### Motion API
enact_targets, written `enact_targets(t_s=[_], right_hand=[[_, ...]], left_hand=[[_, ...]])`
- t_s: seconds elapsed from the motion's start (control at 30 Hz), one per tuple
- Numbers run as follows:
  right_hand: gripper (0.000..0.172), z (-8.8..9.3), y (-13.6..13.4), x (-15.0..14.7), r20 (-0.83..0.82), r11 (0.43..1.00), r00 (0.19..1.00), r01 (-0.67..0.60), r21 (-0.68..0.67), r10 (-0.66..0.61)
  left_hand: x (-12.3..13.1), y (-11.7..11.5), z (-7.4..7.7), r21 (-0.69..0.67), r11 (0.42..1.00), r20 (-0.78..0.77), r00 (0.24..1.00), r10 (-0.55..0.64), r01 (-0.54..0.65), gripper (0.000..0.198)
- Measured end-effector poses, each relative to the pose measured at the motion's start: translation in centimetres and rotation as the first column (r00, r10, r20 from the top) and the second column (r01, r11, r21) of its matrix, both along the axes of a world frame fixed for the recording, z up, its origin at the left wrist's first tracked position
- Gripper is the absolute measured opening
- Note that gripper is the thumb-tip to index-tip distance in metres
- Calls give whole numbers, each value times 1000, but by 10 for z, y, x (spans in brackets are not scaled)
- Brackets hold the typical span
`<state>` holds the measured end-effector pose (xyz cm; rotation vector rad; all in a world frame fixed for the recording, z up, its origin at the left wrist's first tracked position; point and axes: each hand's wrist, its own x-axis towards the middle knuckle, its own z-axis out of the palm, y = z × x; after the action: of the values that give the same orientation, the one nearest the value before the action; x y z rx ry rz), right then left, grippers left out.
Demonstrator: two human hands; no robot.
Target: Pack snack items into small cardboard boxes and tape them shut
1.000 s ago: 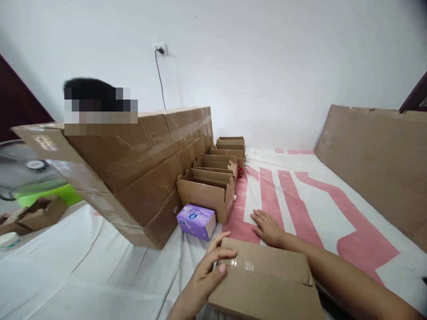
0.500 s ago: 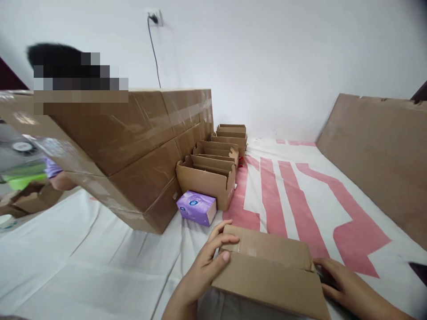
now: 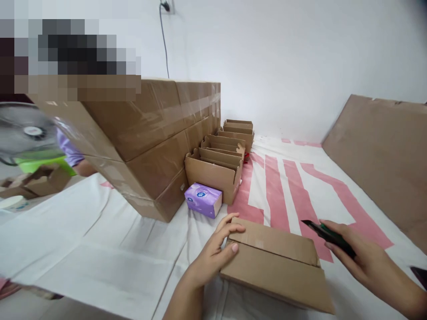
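Note:
A closed, taped cardboard box lies in front of me on the white and pink sheet. My left hand grips its near left corner, thumb on the side, fingers curled over the top. My right hand hovers to the right of the box, closed on a dark green utility knife whose tip points left toward the box.
Large taped cartons are stacked at left. Several small open boxes stand in a row beside them, with a purple tissue pack in front. A cardboard sheet leans at right. Another person's sleeve and a fan are at far left.
My right hand left the sheet beyond the box, went to the box's right side and came up holding the knife. The left hand stayed on the box corner.

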<state>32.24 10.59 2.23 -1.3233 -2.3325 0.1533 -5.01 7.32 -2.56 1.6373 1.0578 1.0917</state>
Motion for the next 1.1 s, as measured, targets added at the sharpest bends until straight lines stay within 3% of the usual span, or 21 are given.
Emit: enact_targets(t_s=[0.1,0.2,0.33,0.47,0.6,0.73,0.9,1.1], right_hand=[[43,30,0,-50,113,965,959,-262,14,259],[52,36,-1,-97,237,905,878,-426,-8,415],[59,33,0,-140,369,868,813,-496,29,452],[63,42,-5,-162,515,881,762,-473,26,394],[61,57,-9,-164,612,869,686,-496,-2,393],[61,61,-10,-144,663,856,648,-517,21,375],[64,55,-14,-110,696,863,652,-497,91,303],[58,71,-22,-85,649,915,689,-403,-26,322]], left_hand=[[-1,0,-1,14,1000,-9,1000,-2,2,43],[-2,-1,0,24,1000,-15,1000,-11,12,41],[-3,-1,0,40,999,-2,1000,-29,29,41],[-3,2,-3,52,998,22,999,-47,46,39],[-4,1,-6,31,998,18,999,-48,47,38],[-5,0,-6,-1,999,11,999,-42,42,39],[-4,1,-5,-3,999,14,999,-48,48,40],[-4,2,-7,7,998,19,998,-58,57,41]])
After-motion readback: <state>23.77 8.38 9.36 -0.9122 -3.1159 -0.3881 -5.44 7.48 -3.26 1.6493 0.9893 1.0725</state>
